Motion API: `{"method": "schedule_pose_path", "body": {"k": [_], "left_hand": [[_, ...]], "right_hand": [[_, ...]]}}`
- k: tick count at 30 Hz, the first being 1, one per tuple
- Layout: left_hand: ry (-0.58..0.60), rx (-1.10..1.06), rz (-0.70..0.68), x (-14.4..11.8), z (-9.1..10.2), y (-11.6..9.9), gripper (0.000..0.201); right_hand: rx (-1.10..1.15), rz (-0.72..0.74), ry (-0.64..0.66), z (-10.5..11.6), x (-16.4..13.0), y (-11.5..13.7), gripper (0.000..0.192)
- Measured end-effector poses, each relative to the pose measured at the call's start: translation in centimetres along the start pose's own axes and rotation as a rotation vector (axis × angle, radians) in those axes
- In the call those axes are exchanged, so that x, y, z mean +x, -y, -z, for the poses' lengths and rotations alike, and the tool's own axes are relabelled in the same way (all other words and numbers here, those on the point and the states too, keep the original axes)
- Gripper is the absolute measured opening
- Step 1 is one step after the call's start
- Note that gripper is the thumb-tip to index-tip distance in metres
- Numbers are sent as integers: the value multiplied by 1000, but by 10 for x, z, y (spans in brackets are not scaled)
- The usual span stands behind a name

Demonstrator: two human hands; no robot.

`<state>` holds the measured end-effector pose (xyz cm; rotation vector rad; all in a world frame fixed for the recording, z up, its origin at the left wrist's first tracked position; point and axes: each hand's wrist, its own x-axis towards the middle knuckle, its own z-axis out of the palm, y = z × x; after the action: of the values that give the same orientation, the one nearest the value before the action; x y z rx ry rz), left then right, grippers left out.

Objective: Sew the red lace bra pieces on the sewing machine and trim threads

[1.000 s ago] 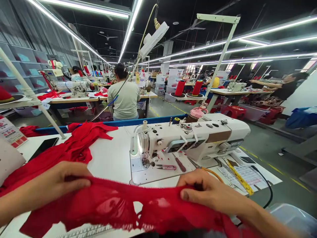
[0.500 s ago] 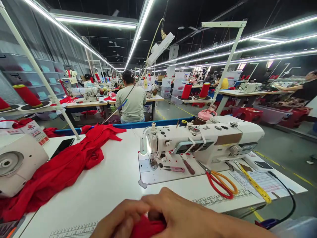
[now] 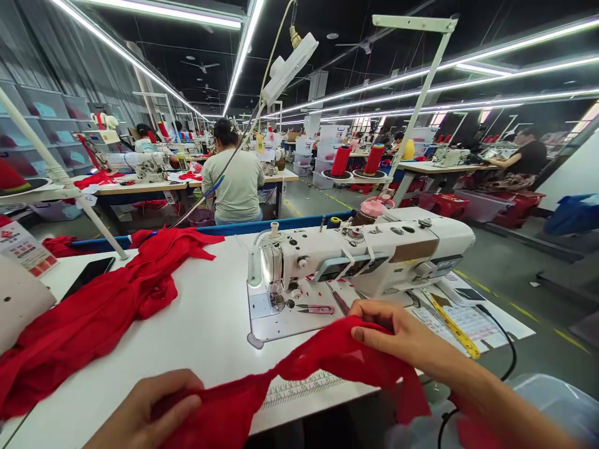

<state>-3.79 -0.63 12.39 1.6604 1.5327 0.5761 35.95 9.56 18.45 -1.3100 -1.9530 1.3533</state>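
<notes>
A length of red fabric (image 3: 299,358) stretches between my two hands over the front edge of the white table (image 3: 206,337). My left hand (image 3: 156,405), low at the left, is closed on one part of the cloth. At the right, my right hand (image 3: 388,330) pinches it between thumb and fingers, and a loose end hangs below the wrist. Just beyond stands a white sewing machine (image 3: 355,249). Pink-handled thread snips (image 3: 317,308) lie on its bed. The orange and red scissors are hidden behind my right hand and the cloth.
A pile of red fabric (image 3: 116,299) lies on the left of the table beside a dark phone (image 3: 88,277). A yellow tape measure (image 3: 452,324) and papers lie at the right. Ahead, a person in a light shirt (image 3: 234,181) sits at another table.
My hands were together at the bottom with bunched red fabric. Now they are wide apart and the cloth is spread between them. The view has shifted, bringing more of the right side into sight.
</notes>
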Motion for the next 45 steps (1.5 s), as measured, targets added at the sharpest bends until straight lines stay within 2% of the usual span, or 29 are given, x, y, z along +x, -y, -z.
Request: {"method": "schedule_pose_path", "body": {"k": [3, 6, 7, 8, 10, 12, 13, 14, 16, 18, 21, 23, 25, 27, 31, 33, 35, 39, 45], "left_hand": [[49, 24, -9, 10, 13, -4, 38], [76, 129, -18, 25, 24, -5, 29], [48, 198, -49, 30, 29, -5, 23], [-26, 296, -94, 35, 34, -5, 17], [-277, 578, -220, 42, 44, -5, 11], [-538, 873, -367, 42, 48, -2, 21], [-616, 986, -433, 41, 46, 2, 27], [-637, 1069, -492, 38, 41, 6, 31], [-559, 1134, -594, 30, 22, 19, 36], [-444, 1082, -674, 22, -5, 33, 32], [-360, 862, -699, 16, -43, 42, 33], [-336, 703, -719, 23, -60, 35, 29], [-304, 598, -760, 41, -69, 24, 29], [-237, 588, -766, 64, -74, 13, 31], [-178, 645, -636, 97, -75, 11, 30], [-159, 647, -564, 99, -74, 16, 26], [-95, 646, -452, 95, -72, 17, 30], [59, 694, -224, 92, -65, 6, 43], [210, 793, -125, 100, -47, -10, 57]], "right_hand": [[-100, 7, 18, 0, 0, -1, 44], [-192, 47, 49, -1, 6, -1, 39], [-223, 80, 43, -1, 9, -2, 37], [-264, 137, 16, 0, 11, -2, 33], [-407, 338, -117, 3, 15, -4, 27], [-660, 594, -305, 6, 15, -11, 22], [-801, 704, -384, 6, 14, -16, 21], [-929, 788, -438, 4, 12, -23, 22], [-1093, 852, -438, -5, 7, -41, 28], [-1122, 808, -319, -19, 1, -56, 26], [-997, 709, -131, -46, -1, -65, 20], [-847, 723, -84, -64, 7, -61, 25], [-700, 761, -56, -81, 26, -56, 31], [-610, 775, -8, -97, 50, -56, 29], [-592, 714, 47, -111, 88, -69, 20], [-601, 685, 63, -109, 93, -75, 23], [-617, 643, 103, -103, 92, -75, 30], [-661, 538, 230, -92, 90, -62, 44], [-710, 496, 352, -80, 102, -49, 60]]}}
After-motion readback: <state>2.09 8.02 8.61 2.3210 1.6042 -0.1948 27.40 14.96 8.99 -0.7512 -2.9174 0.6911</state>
